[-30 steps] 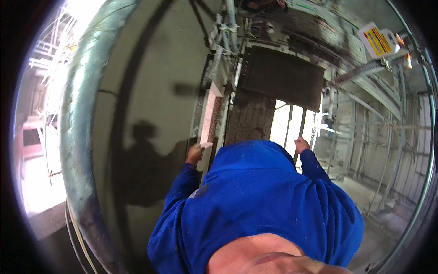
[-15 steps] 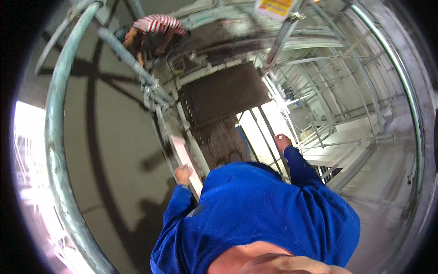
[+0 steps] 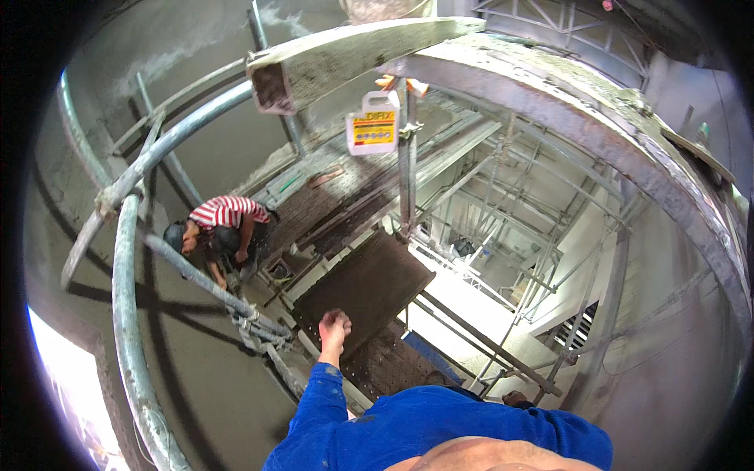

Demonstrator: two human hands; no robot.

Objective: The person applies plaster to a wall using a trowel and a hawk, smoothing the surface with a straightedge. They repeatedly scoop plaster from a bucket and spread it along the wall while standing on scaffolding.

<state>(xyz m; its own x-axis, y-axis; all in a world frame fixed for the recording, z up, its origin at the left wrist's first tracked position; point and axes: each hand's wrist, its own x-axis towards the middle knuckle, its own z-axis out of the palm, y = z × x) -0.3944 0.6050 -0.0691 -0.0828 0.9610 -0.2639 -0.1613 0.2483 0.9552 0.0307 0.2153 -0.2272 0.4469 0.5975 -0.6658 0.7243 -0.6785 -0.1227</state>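
My left hand (image 3: 335, 326) is stretched out ahead of me over the near edge of a dark brown platform board (image 3: 365, 279). Its fingers are curled in, and I see nothing in them. Whether it touches the board I cannot tell. Low on the right, my right hand (image 3: 516, 399) is mostly covered by my blue sleeve and lies in shadow; its fingers do not show clearly. Below the dark board lies a second, speckled brown plank (image 3: 393, 357).
Scaffold tubes (image 3: 129, 314) stand along the grey wall (image 3: 220, 369) at left. A co-worker in a striped shirt (image 3: 228, 212) crouches at far left. A white jug (image 3: 373, 125) hangs by an upright tube (image 3: 407, 173). A thick beam (image 3: 353, 59) crosses above.
My left hand has left the pale pink board it was on and moved forward. My right hand has drawn back beside my body. My view has tilted up, showing the beam.
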